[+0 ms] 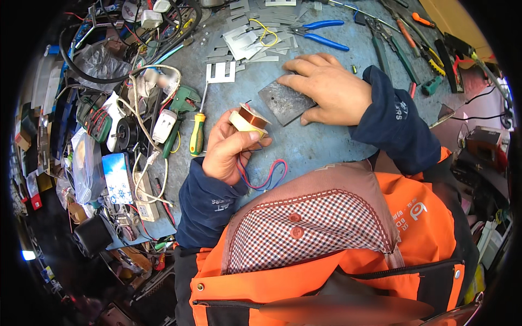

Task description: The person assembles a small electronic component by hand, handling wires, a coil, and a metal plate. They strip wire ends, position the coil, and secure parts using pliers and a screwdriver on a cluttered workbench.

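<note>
My left hand (225, 149) grips a small wire coil (251, 118) wound with copper on a pale bobbin. Yellow tape shows on its near side. Red and blue lead wires (265, 182) loop down from it toward my lap. To its right, my right hand (334, 89) spans a dark square metal plate (284, 102) on the bench, with fingertips on the far side and the thumb at the near edge. The plate and coil are apart. Just beyond them lies a single E-shaped metal sheet (219, 79).
Thin metal sheets (239, 43) lie loosely piled at the far middle, near blue-handled pliers (326, 41). A yellow-green screwdriver (197, 136) lies left of my left hand. Tangled cables and tools crowd the left; more hand tools, including a green-handled one (402, 62), line the right.
</note>
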`<state>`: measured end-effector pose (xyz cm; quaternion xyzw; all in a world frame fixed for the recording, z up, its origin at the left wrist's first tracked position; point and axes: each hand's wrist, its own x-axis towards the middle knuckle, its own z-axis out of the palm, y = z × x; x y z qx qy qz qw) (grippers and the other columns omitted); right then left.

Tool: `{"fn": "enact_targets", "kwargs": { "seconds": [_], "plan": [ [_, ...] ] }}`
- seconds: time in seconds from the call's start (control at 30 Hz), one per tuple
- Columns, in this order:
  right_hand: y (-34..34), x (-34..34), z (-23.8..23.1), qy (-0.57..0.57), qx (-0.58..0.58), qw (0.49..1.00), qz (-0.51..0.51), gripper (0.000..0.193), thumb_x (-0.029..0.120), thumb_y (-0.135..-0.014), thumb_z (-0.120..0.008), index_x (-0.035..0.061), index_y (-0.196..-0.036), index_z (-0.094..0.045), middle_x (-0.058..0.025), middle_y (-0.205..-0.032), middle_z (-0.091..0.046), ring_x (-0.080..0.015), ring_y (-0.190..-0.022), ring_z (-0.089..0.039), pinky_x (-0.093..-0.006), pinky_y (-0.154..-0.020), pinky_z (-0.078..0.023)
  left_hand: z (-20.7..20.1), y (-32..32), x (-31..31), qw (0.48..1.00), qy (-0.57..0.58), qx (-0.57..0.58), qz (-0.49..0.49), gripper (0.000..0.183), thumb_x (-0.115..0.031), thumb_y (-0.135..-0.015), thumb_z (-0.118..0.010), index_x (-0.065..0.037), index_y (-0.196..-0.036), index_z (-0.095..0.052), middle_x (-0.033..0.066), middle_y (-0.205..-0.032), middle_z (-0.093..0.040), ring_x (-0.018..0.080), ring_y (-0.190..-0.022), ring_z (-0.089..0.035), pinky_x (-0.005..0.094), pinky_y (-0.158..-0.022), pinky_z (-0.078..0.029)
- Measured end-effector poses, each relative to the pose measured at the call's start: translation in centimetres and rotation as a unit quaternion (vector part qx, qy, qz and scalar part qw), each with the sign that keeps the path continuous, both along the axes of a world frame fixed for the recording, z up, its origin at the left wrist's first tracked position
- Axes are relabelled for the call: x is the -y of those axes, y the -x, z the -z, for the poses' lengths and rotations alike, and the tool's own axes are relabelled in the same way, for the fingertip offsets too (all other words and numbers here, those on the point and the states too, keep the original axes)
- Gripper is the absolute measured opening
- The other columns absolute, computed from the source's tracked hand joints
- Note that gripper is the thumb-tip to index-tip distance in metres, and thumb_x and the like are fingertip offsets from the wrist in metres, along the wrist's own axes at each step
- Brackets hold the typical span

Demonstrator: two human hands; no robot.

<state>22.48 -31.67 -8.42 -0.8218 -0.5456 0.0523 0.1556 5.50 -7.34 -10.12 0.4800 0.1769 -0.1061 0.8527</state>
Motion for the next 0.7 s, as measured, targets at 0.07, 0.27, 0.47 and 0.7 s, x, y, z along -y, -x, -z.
{"fn": "enact_targets", "kwargs": {
  "seconds": [0.07, 0.27, 0.47, 0.7],
  "plan": [
    [-1.0, -0.5, -0.9, 0.000, 0.025, 1.000, 0.008, 0.062, 0.024, -0.083, -0.085, 0.0051, -0.139, -0.066, -0.0181, -0.137, -0.065, -0.0412, -0.129, -0.061, -0.0522, -0.107, -0.049, -0.4, -0.3, 0.7, 0.998, 0.051, -0.016, -0.038, 0.048, -0.009, -0.092, -0.072, 0.002, -0.137, -0.056, 0.0136, -0.115, -0.073, 0.0264, -0.096, -0.077, 0.0437, -0.092, -0.067],
    [-4.8, -4.9, -2.3, -0.013, -0.010, 0.996, 0.086, 0.021, 0.020, -0.094, -0.074, 0.0028, -0.106, -0.079, -0.0194, -0.105, -0.074, -0.0408, -0.099, -0.072, -0.0504, -0.087, -0.057, 0.9, -0.3, -0.4, 0.998, 0.061, -0.011, 0.018, 0.051, -0.022, -0.094, -0.071, 0.005, -0.136, -0.058, 0.0220, -0.118, -0.072, 0.0325, -0.102, -0.078, 0.0464, -0.088, -0.069],
    [-5.9, -6.5, 2.2, -0.036, 0.015, 0.993, 0.114, 0.013, 0.015, -0.091, -0.073, 0.0047, -0.096, -0.077, -0.0160, -0.099, -0.072, -0.0396, -0.098, -0.072, -0.0500, -0.086, -0.058, 0.9, -0.4, 0.2, 0.998, 0.013, -0.018, 0.052, 0.053, -0.020, -0.094, -0.071, 0.009, -0.137, -0.057, 0.0253, -0.120, -0.073, 0.0322, -0.099, -0.080, 0.0415, -0.084, -0.070],
    [-5.4, -6.5, 3.6, -0.060, 0.075, 0.991, 0.097, 0.013, 0.008, -0.088, -0.067, 0.0000, -0.098, -0.070, -0.0176, -0.100, -0.072, -0.0405, -0.095, -0.072, -0.0516, -0.086, -0.058, -0.3, -0.5, 1.1, 0.995, -0.072, -0.019, 0.059, 0.053, -0.009, -0.089, -0.076, 0.006, -0.137, -0.058, 0.0184, -0.120, -0.073, 0.0255, -0.104, -0.077, 0.0377, -0.089, -0.067]
  ]
}}
